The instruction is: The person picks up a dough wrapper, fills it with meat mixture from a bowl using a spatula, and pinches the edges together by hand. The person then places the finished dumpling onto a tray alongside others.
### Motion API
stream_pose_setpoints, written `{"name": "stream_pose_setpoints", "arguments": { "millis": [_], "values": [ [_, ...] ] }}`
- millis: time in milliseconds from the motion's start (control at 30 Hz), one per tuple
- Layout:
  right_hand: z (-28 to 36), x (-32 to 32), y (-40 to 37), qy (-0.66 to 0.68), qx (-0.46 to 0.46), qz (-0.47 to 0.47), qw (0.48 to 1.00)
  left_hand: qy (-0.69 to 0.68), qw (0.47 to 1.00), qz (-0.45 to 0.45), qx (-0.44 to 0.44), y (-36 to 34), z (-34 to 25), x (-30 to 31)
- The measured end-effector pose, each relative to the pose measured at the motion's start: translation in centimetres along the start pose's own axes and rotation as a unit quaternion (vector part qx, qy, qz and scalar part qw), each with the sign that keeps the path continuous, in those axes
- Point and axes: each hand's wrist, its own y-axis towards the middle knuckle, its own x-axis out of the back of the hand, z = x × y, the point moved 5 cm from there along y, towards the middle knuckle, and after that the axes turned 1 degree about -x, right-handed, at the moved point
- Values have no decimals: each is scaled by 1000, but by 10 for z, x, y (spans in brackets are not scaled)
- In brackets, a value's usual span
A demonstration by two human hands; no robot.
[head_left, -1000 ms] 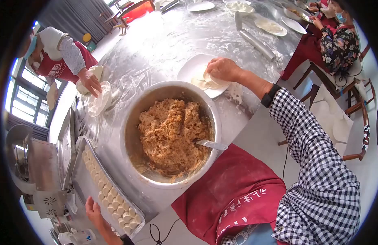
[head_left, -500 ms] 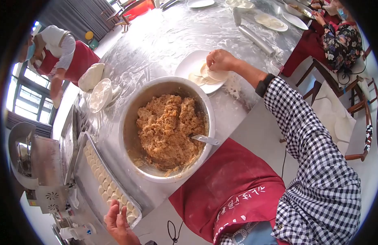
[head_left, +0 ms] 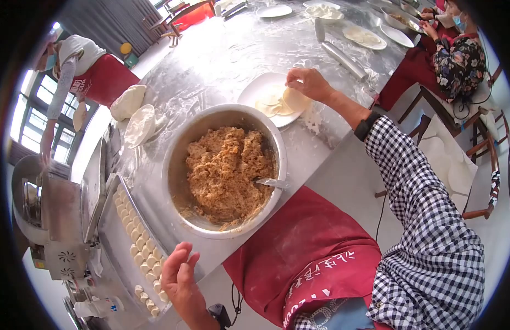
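My right hand (head_left: 310, 85) pinches the edge of a thin round dough wrapper (head_left: 295, 100), lifted on edge above the others on a white plate (head_left: 255, 91). Left of the plate, a big metal bowl (head_left: 172, 181) holds orange-brown filling (head_left: 227, 170) with a spoon handle (head_left: 272, 182) resting at its right side. My left hand (head_left: 180, 275) is raised over the near end of a tray (head_left: 114, 236) with rows of small dough pieces (head_left: 136, 234). Its fingers are apart and hold nothing.
A dough lump (head_left: 128, 103) and a bowl of flour (head_left: 140, 126) lie at the left. A machine (head_left: 65, 220) stands at far left, with a person (head_left: 95, 71) reaching toward it. Rolling pin (head_left: 343, 60) and more plates (head_left: 365, 37) lie farther back; people (head_left: 458, 60) sit at upper right.
My right hand has lifted the wrapper's edge from the plate and shifted slightly right. My left hand has moved up and right. The person at left now reaches down to the machine.
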Motion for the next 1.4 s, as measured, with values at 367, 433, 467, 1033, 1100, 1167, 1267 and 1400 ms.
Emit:
{"name": "stream_pose_setpoints", "arguments": {
  "millis": [367,433,467,1033,1100,1167,1267,1400],
  "values": [
    [-17,-16,-1,-94,-25,19,995,-23,999,2,39,-9,21,-2],
    [-14,-15,0,-100,-32,16,994,-32,998,-8,44,-10,24,1],
    [-14,-17,1,-133,-39,29,990,-32,998,-8,44,-10,24,1],
    [34,24,5,252,-79,25,964,-44,997,36,57,-2,26,-30],
    [58,20,-4,283,-84,46,954,-72,994,45,65,-3,26,-36],
    [88,13,-16,335,-94,69,935,-101,991,49,76,-4,24,-48],
    [152,5,-36,345,-68,142,925,-135,986,27,88,-1,19,-70],
    [234,-12,-64,277,111,240,924,-216,968,105,75,5,16,-98]
  ]
}}
